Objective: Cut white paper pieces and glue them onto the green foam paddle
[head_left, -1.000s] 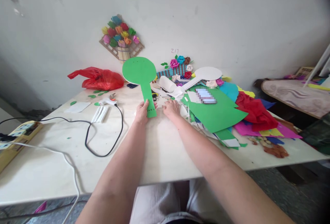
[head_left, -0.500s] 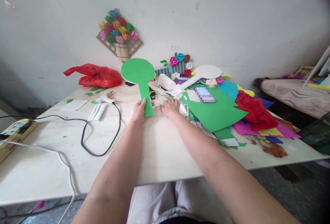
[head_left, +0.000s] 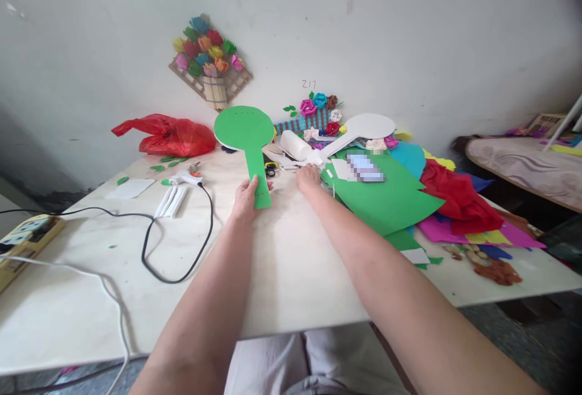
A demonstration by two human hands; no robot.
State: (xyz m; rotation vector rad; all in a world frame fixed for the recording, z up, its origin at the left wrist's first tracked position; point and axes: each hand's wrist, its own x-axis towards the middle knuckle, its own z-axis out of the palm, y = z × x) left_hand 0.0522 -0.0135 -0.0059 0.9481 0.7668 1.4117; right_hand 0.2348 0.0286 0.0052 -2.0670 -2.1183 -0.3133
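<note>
My left hand [head_left: 246,195] is closed round the handle of a green paddle-shaped cutout [head_left: 244,128], thumb in front, and holds it upright above the table. Small dark marks run across the top of its round head and the foot of its handle. My right hand [head_left: 308,178] is at the pile's left edge with its fingers curled down, beside white paper scraps [head_left: 315,156] and the green sheet [head_left: 386,201]. What its fingertips grip is hidden. Just left of it are small black-and-yellow scissors [head_left: 271,168]. A white paddle-shaped cutout [head_left: 370,124] lies behind.
On the left are a white glue gun [head_left: 186,178] with a black cord, white sticks [head_left: 171,201], a red plastic bag [head_left: 177,136] and a power strip [head_left: 27,237]. A phone [head_left: 365,167] lies on the green sheet. Red cloth-like material [head_left: 459,195] is heaped at the right.
My right hand has moved a little forward and right, and its fingers, spread flat before, are now curled. The left hand still holds the green cutout almost in the same place.
</note>
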